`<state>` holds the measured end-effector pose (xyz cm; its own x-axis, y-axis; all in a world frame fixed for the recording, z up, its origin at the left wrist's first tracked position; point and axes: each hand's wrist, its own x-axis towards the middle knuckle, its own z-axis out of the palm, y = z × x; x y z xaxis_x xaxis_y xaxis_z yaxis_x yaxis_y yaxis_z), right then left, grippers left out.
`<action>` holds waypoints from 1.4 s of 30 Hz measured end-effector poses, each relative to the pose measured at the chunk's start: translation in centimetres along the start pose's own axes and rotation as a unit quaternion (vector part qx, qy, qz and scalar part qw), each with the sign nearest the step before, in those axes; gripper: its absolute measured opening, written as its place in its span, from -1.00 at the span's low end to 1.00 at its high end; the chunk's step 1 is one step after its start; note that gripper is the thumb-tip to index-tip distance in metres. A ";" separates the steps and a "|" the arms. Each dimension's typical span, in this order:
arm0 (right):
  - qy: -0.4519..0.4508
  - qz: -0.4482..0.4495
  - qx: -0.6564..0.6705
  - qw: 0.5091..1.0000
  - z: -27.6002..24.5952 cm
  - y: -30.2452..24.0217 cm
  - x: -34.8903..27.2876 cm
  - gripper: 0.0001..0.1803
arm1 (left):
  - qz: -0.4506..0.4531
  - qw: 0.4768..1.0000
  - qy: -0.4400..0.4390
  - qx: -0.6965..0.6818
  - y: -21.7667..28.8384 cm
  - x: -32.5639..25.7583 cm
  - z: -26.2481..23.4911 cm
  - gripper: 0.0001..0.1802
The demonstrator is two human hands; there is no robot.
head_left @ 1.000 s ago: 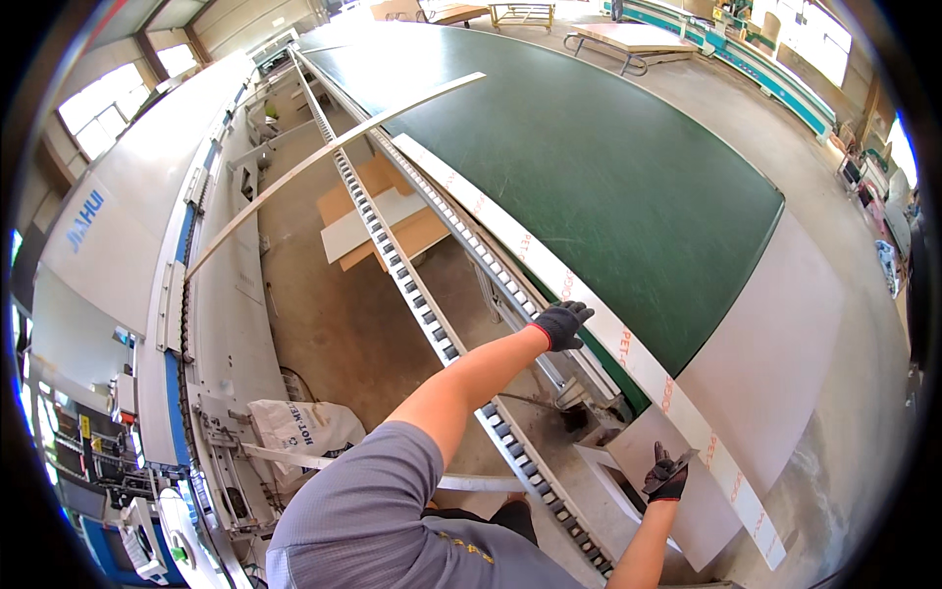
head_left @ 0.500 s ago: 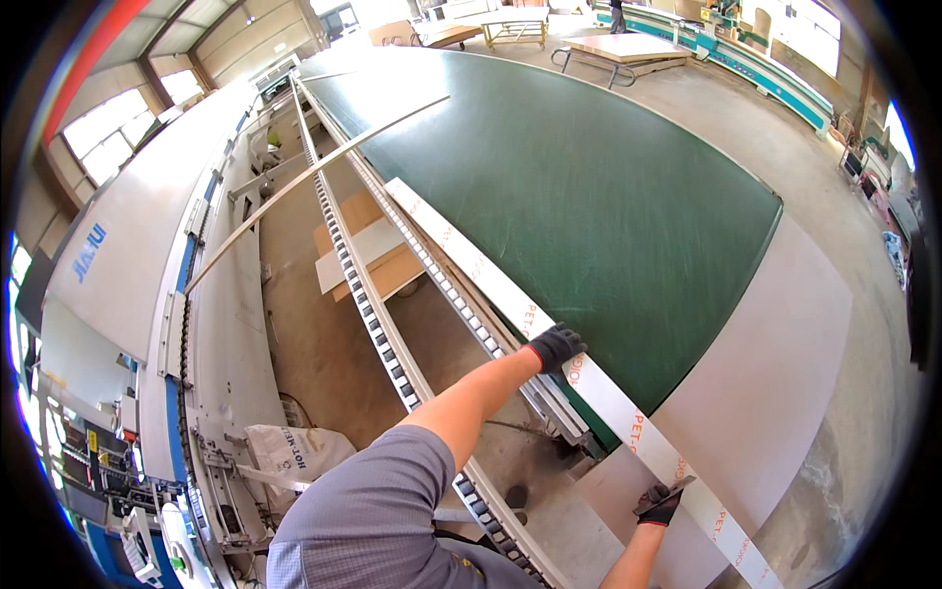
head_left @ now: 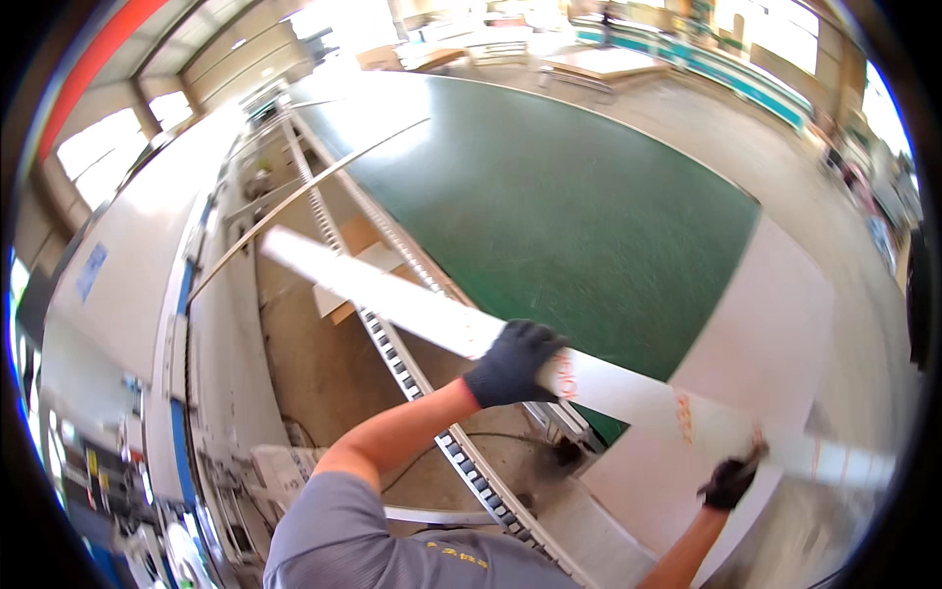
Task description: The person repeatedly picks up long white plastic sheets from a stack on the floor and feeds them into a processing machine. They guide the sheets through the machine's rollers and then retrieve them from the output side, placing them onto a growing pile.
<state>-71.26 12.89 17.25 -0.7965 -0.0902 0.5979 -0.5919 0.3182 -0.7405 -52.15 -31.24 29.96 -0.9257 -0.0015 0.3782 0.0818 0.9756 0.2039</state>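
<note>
A long, narrow white board with reddish print on its face is lifted slantwise across the view, blurred at its far left end. My left hand, in a dark glove with a red cuff, grips it near the middle. My right hand, also gloved, is at the board's lower edge farther right. A thin, flat tool sticks up from its fingers, smeared by motion; its exact kind does not show. Beneath the board lie a large green-topped table and a pale sheet at its near right end.
Rails with rollers run along the table's left side. A thin strip lies across them. Farther left stands a long white machine. Brown and white panels lie low between the rails. A stacked pallet stands beyond the table.
The white board has come up off the table edge and swung round, its far end leftward over the rails and its near end rightward. Both hands have moved with it, the right one up and rightward.
</note>
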 end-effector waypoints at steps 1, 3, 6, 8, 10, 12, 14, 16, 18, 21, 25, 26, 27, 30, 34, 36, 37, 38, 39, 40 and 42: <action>-0.037 -0.054 -0.086 0.994 -0.1 -0.6 0.4 -0.20 | -0.009 1.000 0.013 -0.004 0.3 -1.7 -0.5 -0.08; -0.115 -0.016 0.001 0.993 2.9 -2.3 0.2 -0.22 | -0.072 0.997 0.015 0.022 0.7 -6.9 -1.2 -0.09; -0.126 0.281 0.309 0.900 8.6 3.0 -2.8 -0.49 | -0.096 0.994 0.023 0.035 1.4 -12.1 -0.9 -0.12; -0.110 0.412 0.417 0.803 11.7 6.4 -4.8 -0.66 | -0.127 0.991 0.027 0.044 1.7 -15.5 1.4 -0.13; -0.094 0.495 0.465 0.728 14.8 4.8 -4.4 -0.57 | -0.173 0.983 0.020 0.058 1.9 -18.1 3.4 -0.13; -0.119 0.532 0.423 0.723 16.1 3.6 -4.0 -0.50 | -0.212 0.976 0.008 0.042 2.4 -19.5 4.9 -0.13; -0.123 0.556 0.394 0.722 17.3 4.2 -3.7 -0.48 | -0.261 0.965 0.001 0.024 3.5 -19.7 6.0 -0.15; -0.120 0.566 0.384 0.719 18.5 5.9 -3.6 -0.47 | -0.266 0.964 0.004 0.016 3.9 -19.5 7.2 -0.15; -0.103 0.592 0.373 0.707 19.3 7.4 -4.4 -0.48 | -0.270 0.962 0.003 0.022 3.8 -19.6 9.0 -0.15; -0.085 0.605 0.392 0.688 19.1 8.5 -4.7 -0.52 | -0.278 0.960 0.019 0.007 3.9 -17.9 11.0 -0.17; -0.116 0.589 0.368 0.710 16.6 4.4 -6.2 -0.56 | -0.280 0.957 0.031 0.066 5.1 -12.9 13.3 -0.25; -0.134 0.574 0.376 0.715 16.4 3.4 -6.9 -0.54 | -0.261 0.965 0.035 0.018 4.2 -11.8 15.4 -0.29; -0.163 0.561 0.383 0.715 16.5 2.1 -7.9 -0.52 | -0.251 0.967 0.042 -0.027 2.9 -11.1 18.0 -0.31; -0.191 0.521 0.348 0.756 13.9 -4.5 -8.7 -0.32 | -0.131 0.988 0.058 -0.058 6.5 -7.1 15.8 -0.25; -0.225 0.544 0.355 0.726 10.5 -9.9 -11.3 -0.35 | -0.192 0.981 -0.038 -0.008 5.8 -15.5 14.3 0.12; -0.196 0.573 0.284 0.743 9.8 -13.9 -13.0 -0.38 | -0.180 0.984 0.001 0.005 5.2 -22.2 11.8 0.07; -0.235 0.543 0.273 0.758 9.0 -16.4 -14.1 -0.41 | -0.186 0.982 -0.001 -0.019 5.3 -25.0 9.3 0.05; -0.268 0.513 0.297 0.759 8.5 -16.9 -15.9 -0.43 | -0.201 0.979 0.004 -0.026 5.2 -28.0 7.8 0.01; -0.292 0.483 0.326 0.759 8.2 -17.1 -17.6 -0.43 | -0.220 0.975 0.003 -0.029 4.9 -31.0 5.9 0.00; -0.313 0.432 0.310 0.787 8.4 -18.2 -19.3 -0.41 | -0.247 0.968 -0.013 -0.030 4.6 -33.9 4.2 -0.01; -0.370 0.290 0.273 0.840 9.0 -20.4 -22.9 -0.37 | -0.292 0.955 -0.016 -0.041 4.6 -39.2 -0.1 -0.02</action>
<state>-42.03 -0.01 15.91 -0.7095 -0.6951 -0.1161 0.1138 0.0497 -0.9923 -15.39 -26.67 16.17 -0.8331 -0.5326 0.1495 -0.4253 0.7894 0.4427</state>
